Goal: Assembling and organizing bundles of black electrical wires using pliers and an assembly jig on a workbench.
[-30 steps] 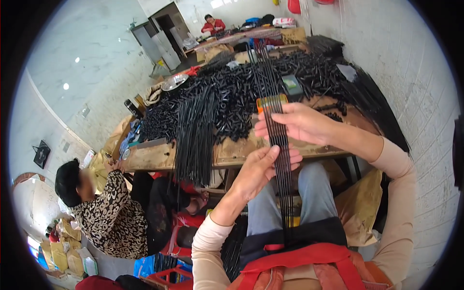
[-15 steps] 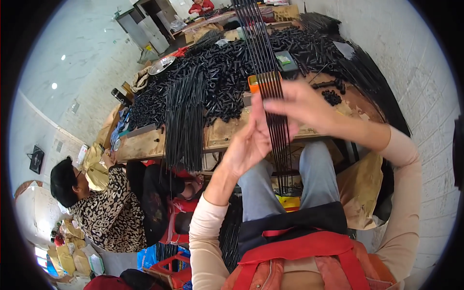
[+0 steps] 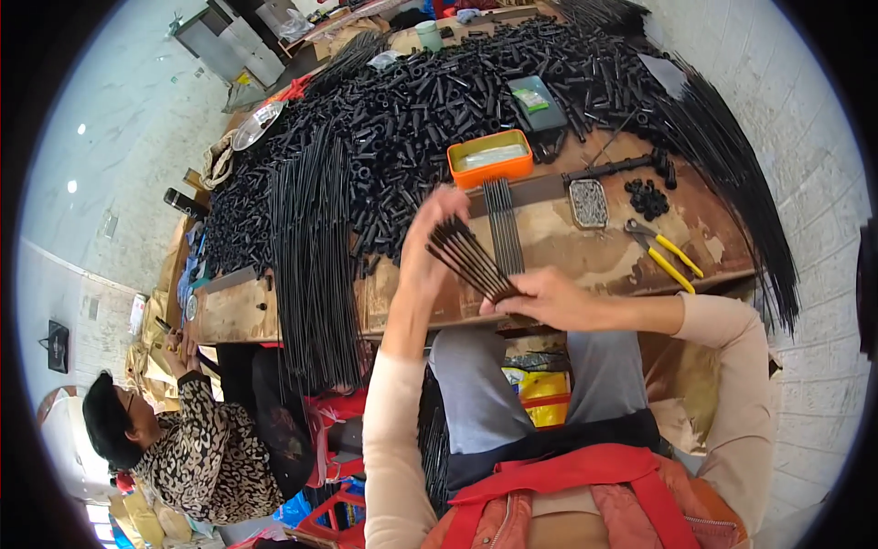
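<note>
My right hand [image 3: 549, 300] is closed around a fanned bundle of thin black rods [image 3: 471, 261] above the table's near edge. The rods tilt up and to the left, with their ends spread apart. My left hand [image 3: 428, 233] is beside those upper ends, its fingers stretched upward and partly blurred; whether it touches the rods is hard to tell. Just beyond, a flat row of thin dark rods [image 3: 502, 220] runs side by side over the tabletop, reaching a dark metal bar. An orange tin [image 3: 491, 174] stands behind that row.
A wide heap of black tubular parts [image 3: 412, 137] covers the table. Long black rods [image 3: 315, 274] overhang its front edge at left. Right of my hands are a box of small metal pieces [image 3: 588, 203] and yellow-handled pliers [image 3: 663, 254]. A person [image 3: 197, 439] sits at left.
The rod bundle was upright and gripped between both hands; now it tilts left in my right hand. My left hand has shifted left and up. The view has moved, showing more tabletop.
</note>
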A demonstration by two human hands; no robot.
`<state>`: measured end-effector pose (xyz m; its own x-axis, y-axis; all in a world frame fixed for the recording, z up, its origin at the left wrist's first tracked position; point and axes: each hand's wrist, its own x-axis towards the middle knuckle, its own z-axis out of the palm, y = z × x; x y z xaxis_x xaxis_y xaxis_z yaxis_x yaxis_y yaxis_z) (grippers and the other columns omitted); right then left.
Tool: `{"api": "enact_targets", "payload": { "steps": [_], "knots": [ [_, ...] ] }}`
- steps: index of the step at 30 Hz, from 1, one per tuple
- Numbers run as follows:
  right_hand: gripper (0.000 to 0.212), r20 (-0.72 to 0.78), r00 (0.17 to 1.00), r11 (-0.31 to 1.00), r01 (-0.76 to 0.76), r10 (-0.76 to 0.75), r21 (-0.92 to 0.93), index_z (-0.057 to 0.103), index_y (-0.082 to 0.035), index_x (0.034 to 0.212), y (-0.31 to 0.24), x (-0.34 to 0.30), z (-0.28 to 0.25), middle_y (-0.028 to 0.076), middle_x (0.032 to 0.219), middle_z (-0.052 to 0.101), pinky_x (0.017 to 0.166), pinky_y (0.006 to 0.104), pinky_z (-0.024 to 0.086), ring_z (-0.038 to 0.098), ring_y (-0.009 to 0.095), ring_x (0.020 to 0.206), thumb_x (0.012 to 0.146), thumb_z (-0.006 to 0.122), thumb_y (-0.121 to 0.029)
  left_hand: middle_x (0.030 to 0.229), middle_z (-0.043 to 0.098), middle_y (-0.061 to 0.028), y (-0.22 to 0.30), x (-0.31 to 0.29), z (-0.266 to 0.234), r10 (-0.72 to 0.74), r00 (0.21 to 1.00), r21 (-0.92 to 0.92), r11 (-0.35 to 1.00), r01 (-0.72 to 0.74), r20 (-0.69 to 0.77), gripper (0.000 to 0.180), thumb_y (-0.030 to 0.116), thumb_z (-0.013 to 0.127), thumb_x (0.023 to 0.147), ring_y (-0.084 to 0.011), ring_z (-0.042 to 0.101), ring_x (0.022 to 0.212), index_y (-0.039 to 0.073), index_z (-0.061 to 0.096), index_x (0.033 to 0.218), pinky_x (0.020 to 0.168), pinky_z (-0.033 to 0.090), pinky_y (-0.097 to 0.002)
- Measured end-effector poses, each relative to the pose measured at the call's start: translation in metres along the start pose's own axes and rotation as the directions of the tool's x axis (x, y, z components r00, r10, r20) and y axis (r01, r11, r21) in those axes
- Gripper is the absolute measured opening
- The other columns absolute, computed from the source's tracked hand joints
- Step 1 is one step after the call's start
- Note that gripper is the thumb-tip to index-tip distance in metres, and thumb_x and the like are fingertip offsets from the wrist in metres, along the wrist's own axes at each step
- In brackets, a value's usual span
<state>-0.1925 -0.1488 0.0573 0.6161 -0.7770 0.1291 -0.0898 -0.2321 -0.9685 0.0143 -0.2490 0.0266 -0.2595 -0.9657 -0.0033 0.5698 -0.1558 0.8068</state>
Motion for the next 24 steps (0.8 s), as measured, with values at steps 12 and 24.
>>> {"api": "enact_targets", "payload": {
  "steps": [12,24],
  "knots": [
    [0.029,-0.104,0.986,0.981,0.116,-0.133,-0.156,0.064,-0.007,0.118,0.049,-0.018,0.011,0.016,0.091,0.068,0.069,0.0341,0.050,0.065,0.027,0.074,0.089,0.065,-0.012,0.111,0.066,-0.0186,0.046,-0.123,0.129,0.174,0.981,0.454,0.869,-0.195,0.089,0.025,-0.001,0.056,0.094,-0.0244,0.065,0.102,-0.007,0.059,0.118,0.084,0.058,-0.0338],
    [0.022,0.015,0.986,0.960,0.166,-0.167,-0.224,0.065,-0.001,0.093,-0.008,0.053,-0.090,0.012,0.081,0.066,0.070,0.0326,0.052,0.066,0.026,0.077,0.094,0.054,-0.020,0.112,0.065,-0.0212,0.038,-0.132,0.115,0.193,0.966,0.498,0.829,-0.254,0.171,0.029,-0.014,0.057,0.087,-0.0274,0.064,0.105,-0.008,0.060,0.115,0.092,0.055,-0.0389]
  ]
}}
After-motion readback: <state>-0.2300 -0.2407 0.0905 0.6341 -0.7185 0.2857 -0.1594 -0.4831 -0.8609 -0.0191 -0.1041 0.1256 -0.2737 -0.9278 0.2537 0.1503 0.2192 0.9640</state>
